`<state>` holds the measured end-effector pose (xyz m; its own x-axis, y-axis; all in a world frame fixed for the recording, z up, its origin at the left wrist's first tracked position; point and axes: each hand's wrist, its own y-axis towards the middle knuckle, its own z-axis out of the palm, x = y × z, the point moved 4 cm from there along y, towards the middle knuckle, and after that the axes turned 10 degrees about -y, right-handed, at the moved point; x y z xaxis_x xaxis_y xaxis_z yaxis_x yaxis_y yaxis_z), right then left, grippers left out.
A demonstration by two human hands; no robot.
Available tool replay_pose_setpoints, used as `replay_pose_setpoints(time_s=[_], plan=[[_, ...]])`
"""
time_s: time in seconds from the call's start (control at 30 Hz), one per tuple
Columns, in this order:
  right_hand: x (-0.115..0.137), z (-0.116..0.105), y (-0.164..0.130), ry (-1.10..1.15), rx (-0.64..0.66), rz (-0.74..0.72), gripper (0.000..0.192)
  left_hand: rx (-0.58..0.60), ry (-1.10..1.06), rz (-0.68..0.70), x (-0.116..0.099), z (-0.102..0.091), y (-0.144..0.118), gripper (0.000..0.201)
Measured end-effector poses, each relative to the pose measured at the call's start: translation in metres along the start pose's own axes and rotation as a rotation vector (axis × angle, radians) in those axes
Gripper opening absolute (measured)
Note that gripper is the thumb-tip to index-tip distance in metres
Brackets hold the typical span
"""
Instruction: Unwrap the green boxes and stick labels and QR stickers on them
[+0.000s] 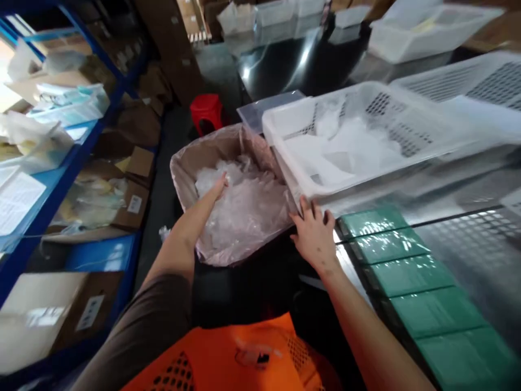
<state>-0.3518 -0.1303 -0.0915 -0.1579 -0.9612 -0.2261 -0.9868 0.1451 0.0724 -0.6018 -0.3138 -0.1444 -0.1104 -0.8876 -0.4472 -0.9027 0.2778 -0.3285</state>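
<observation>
My left hand (221, 185) reaches into a large box lined with clear plastic (185, 157). It touches the heap of clear plastic bags (252, 201) inside, and its fingers are mostly hidden and blurred. At the lower left corner of a white plastic basket (303, 182), my right hand (314, 233) rests with fingers spread. It holds nothing, and its fingertips meet the corner and table edge. White, filmy items (362, 146) lie in that basket.
Several green plastic-wrapped packs (419, 277) line the metal table (480, 255) at right. A red stool (207, 111) stands behind the box. Blue shelving (122, 260) with cartons runs along the left. More white bins (423, 32) sit at the back.
</observation>
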Motion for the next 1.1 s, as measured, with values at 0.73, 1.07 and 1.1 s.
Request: replay_pose_setpoints(time_s=[0.73, 1.07, 1.1], plan=[[-0.002, 0.006, 0.003, 0.200, -0.029, 0.031, 0.035, -0.482, 0.162, -0.062, 0.133, -0.029, -0.415, 0.052], [0.002, 0.001, 0.003, 0.053, -0.006, -0.020, 0.029, -0.186, -0.066, -0.427, 0.258, 0.131, -0.517, 0.015], [0.002, 0.003, 0.005, 0.016, 0.012, -0.023, 0.029, -0.137, -0.087, -0.439, 0.269, 0.140, -0.496, 0.015]])
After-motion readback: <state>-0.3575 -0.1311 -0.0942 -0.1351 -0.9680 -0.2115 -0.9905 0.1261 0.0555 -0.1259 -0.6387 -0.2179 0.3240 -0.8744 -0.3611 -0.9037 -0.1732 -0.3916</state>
